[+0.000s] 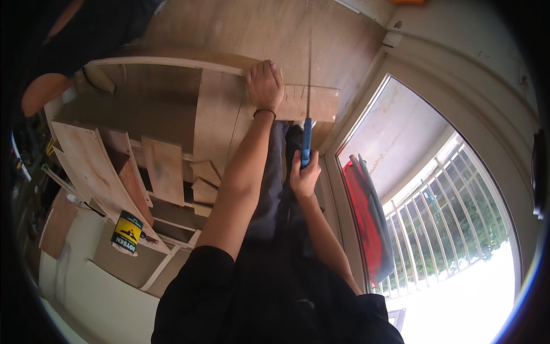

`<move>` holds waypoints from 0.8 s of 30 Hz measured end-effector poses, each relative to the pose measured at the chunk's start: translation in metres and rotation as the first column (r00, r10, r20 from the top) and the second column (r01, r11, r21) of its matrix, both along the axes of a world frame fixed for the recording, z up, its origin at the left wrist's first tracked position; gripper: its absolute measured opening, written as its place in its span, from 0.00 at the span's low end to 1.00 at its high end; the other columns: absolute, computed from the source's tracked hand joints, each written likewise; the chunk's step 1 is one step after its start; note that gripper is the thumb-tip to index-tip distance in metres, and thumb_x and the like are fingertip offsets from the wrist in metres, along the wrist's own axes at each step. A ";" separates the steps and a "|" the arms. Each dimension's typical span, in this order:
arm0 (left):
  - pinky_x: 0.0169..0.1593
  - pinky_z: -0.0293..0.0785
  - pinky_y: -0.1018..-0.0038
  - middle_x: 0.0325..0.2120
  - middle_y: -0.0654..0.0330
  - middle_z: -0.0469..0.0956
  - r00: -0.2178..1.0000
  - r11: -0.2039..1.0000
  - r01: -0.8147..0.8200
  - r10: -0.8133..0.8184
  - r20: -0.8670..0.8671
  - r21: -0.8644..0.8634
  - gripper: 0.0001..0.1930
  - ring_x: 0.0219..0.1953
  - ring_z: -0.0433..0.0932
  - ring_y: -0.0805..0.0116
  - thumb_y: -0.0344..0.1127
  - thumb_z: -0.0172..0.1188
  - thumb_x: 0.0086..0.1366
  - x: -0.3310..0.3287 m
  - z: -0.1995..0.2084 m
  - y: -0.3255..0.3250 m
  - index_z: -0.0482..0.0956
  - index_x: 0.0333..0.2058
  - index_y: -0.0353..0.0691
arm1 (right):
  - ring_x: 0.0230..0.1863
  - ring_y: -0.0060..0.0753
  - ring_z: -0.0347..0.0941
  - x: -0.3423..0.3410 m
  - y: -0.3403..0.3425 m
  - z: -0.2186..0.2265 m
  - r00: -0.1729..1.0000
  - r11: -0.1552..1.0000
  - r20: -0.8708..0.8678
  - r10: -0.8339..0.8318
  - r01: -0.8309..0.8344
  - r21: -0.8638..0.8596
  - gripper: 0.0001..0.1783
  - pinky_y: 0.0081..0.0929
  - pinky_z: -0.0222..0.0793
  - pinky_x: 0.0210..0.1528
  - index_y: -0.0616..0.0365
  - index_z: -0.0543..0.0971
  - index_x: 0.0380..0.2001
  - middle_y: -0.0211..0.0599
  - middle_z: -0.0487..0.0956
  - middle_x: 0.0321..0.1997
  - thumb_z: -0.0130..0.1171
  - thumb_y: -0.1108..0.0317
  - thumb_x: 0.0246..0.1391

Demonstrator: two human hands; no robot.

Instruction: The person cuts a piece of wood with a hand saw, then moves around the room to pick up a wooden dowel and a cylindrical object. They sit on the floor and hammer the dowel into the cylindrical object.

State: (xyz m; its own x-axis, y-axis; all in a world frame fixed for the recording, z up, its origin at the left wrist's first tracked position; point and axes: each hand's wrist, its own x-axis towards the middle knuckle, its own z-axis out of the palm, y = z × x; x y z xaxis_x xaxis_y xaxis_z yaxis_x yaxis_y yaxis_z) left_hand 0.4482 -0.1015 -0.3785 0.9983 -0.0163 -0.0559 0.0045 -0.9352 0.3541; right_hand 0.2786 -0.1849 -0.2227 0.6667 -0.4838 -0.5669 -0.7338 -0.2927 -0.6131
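Note:
My right hand [306, 176] is wrapped round the blue handle [306, 140] of a handsaw. The saw's thin blade [309, 63] runs straight away from me and crosses a light wooden board [325, 104]. My left hand [266, 86], with a dark band at the wrist, is closed over the left part of that board and bears on it at the workbench edge. The board sticks out to the right, past the blade. What lies under my left palm is hidden, and the depth of any cut cannot be made out.
Below the bench edge [166, 62], plywood panels [91, 160] and small offcuts [205, 179] lean to my left, near a green and yellow package [128, 230]. Another person's arm [46, 92] is at far left. A red and grey cloth [366, 223] hangs by the window at right.

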 end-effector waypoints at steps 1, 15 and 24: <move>0.57 0.62 0.61 0.43 0.57 0.78 0.999 1.000 -0.020 0.020 0.032 -0.003 0.13 0.49 0.73 0.58 0.36 0.43 0.71 -0.002 0.001 0.001 0.77 0.42 0.39 | 0.17 0.43 0.71 -0.001 -0.006 0.008 0.999 0.999 0.021 -0.034 0.034 0.008 0.11 0.35 0.68 0.24 0.65 0.71 0.37 0.45 0.72 0.18 0.58 0.68 0.58; 0.62 0.58 0.51 0.58 0.52 0.67 0.981 0.994 -0.062 0.044 0.189 0.089 0.15 0.58 0.66 0.48 0.41 0.50 0.68 -0.026 0.004 -0.007 0.72 0.49 0.40 | 0.17 0.33 0.71 -0.007 -0.049 0.068 0.992 0.996 -0.118 0.038 -0.029 0.080 0.18 0.34 0.63 0.22 0.65 0.72 0.29 0.40 0.71 0.15 0.55 0.58 0.62; 0.40 0.73 0.54 0.34 0.46 0.77 0.865 0.894 -0.445 0.443 -0.234 0.049 0.12 0.37 0.76 0.47 0.38 0.50 0.65 -0.059 0.010 0.019 0.77 0.28 0.37 | 0.20 0.49 0.72 -0.005 -0.060 0.075 0.983 0.982 -0.053 0.174 -0.169 0.090 0.17 0.39 0.67 0.26 0.66 0.73 0.34 0.49 0.72 0.19 0.55 0.59 0.61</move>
